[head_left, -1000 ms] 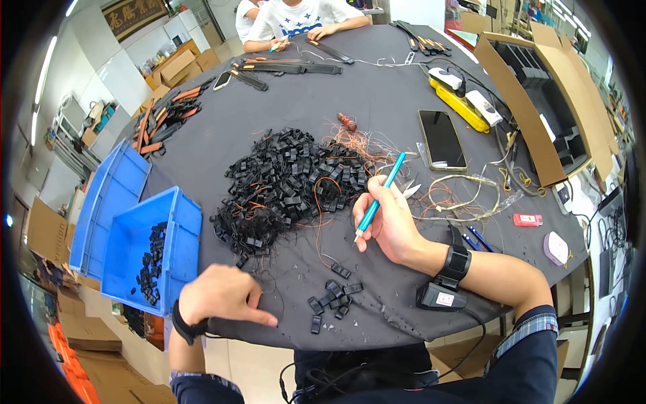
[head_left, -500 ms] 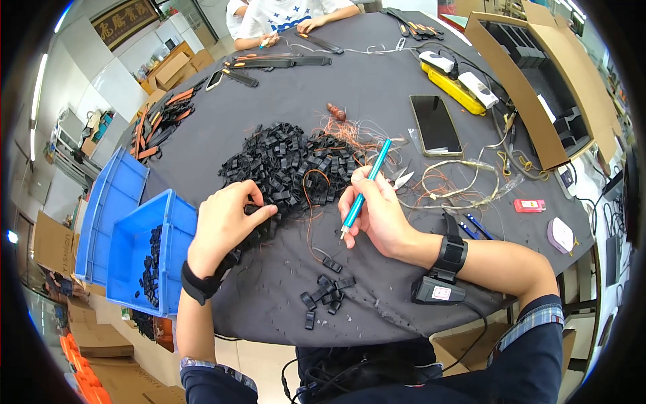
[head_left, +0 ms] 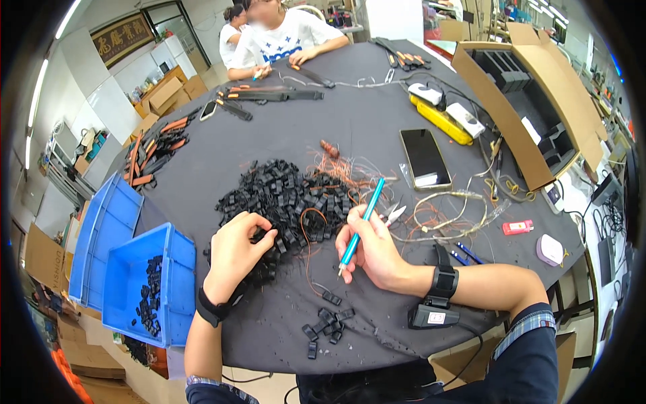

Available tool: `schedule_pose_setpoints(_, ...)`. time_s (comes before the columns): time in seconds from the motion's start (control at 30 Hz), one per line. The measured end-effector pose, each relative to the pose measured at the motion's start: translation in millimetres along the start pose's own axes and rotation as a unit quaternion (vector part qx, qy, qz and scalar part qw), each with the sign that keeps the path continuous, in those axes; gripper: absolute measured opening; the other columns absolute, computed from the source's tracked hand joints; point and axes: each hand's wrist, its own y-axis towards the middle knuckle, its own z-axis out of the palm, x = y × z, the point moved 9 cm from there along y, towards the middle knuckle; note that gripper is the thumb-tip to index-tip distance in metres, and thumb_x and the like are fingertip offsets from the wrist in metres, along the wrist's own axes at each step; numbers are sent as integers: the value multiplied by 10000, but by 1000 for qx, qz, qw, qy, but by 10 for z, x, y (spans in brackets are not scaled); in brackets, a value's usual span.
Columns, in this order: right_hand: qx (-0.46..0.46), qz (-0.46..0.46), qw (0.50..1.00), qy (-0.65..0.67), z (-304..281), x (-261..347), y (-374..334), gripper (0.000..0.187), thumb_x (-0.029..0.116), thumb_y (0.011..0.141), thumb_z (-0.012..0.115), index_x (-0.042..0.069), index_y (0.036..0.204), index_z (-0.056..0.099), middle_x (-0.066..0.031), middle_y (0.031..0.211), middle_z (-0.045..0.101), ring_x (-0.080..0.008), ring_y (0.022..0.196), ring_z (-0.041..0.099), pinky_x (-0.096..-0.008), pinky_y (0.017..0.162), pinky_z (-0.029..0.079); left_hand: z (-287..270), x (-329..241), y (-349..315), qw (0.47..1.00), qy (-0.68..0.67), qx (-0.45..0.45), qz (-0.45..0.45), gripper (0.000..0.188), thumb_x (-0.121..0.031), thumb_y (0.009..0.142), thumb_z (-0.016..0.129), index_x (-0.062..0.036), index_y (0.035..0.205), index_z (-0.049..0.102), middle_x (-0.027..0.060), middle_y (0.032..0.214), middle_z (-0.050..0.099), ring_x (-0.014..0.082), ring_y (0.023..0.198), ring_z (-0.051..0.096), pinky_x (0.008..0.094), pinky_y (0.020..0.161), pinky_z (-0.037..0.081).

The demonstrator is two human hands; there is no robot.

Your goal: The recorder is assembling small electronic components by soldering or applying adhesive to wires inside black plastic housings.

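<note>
A big heap of small black plastic parts (head_left: 289, 202) with thin copper wires lies in the middle of the dark round table (head_left: 336, 121). My left hand (head_left: 237, 250) rests on the heap's near left edge, fingers curled into the parts. My right hand (head_left: 374, 250) holds a teal pen-like tool (head_left: 361, 225) upright, its tip pointing down at the cloth. A few loose black parts (head_left: 325, 326) lie in front of me, near the table's edge.
Two blue bins (head_left: 145, 283) stand at my left, the near one holding some black parts. A dark phone (head_left: 424, 158), a yellow tool (head_left: 441, 120), tangled wires (head_left: 457, 212) and an open cardboard box (head_left: 538, 101) lie to the right. Another person (head_left: 282, 37) sits across the table.
My left hand moved from the table's near edge up onto the black heap and stays there. My right hand with the teal tool has barely shifted.
</note>
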Motion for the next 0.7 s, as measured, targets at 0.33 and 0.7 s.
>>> schedule_pose_setpoints(0.33,-24,-10,1000,9,-45,37,2,139,240,949,397,121,936,326,-113,662,523,-183,420,505,-319,347,464,-1258,-58,-282,930,-47,-363,27,122,25,709,611,-23,779,524,26,801,446,104,653,422,219,539,414)
schedule_pose_setpoints(0.7,-31,-1,999,-23,-66,11,29,139,263,943,431,142,929,363,-65,589,498,-82,360,337,-224,313,224,-500,-546,-228,969,93,-187,130,146,-50,640,673,-74,739,569,55,765,513,228,702,526,309,564,451)
